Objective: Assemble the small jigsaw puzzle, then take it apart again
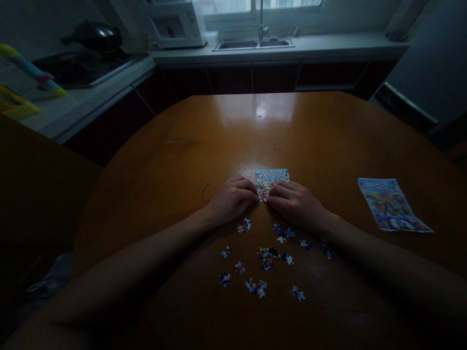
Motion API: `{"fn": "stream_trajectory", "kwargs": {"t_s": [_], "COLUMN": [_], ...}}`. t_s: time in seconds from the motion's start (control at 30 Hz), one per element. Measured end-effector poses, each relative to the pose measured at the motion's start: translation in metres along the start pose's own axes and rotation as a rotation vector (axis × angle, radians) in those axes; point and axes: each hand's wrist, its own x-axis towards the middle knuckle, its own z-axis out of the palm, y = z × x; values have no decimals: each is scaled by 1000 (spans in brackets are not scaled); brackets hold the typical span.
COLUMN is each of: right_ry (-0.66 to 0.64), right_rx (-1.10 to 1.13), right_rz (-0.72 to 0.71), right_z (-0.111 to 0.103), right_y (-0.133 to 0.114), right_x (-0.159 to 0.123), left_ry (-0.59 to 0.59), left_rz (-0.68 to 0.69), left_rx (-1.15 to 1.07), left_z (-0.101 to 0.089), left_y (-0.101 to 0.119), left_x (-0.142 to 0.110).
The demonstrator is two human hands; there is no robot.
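Note:
A partly assembled jigsaw puzzle (272,176) lies flat on the table, its straight top edge facing away from me. My left hand (235,197) is closed, with the fingertips pressed together against the puzzle's lower left edge. Over the lower right part rests my right hand (297,201), its fingers curled onto the pieces at the bottom edge. Whether a single loose piece sits under those fingertips is hidden. Closer to me, several loose puzzle pieces (267,263) are scattered, among them a small pair (244,225) just below my left hand.
A creased printed picture sheet (392,204) lies to the right on the wooden table (175,160). Beyond the table run a counter with a sink (255,44), a white microwave (177,24) and, at the left, a dark pan (97,36) on the stove.

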Motion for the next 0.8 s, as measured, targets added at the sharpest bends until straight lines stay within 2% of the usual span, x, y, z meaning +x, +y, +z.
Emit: {"fn": "stream_trajectory", "kwargs": {"t_s": [0.37, 0.6, 0.8], "right_ry": [-25, 46, 54], "right_rx": [63, 241, 242], "right_rz": [75, 169, 176], "right_z": [2, 9, 6], "right_y": [-1, -3, -4], "right_x": [-2, -3, 0], "left_ry": [-13, -14, -8], "left_rz": [-11, -18, -12], "left_rx": [-21, -25, -32], "left_z": [0, -1, -2], "left_y": [-1, 1, 1], "left_x": [-1, 1, 0]}}
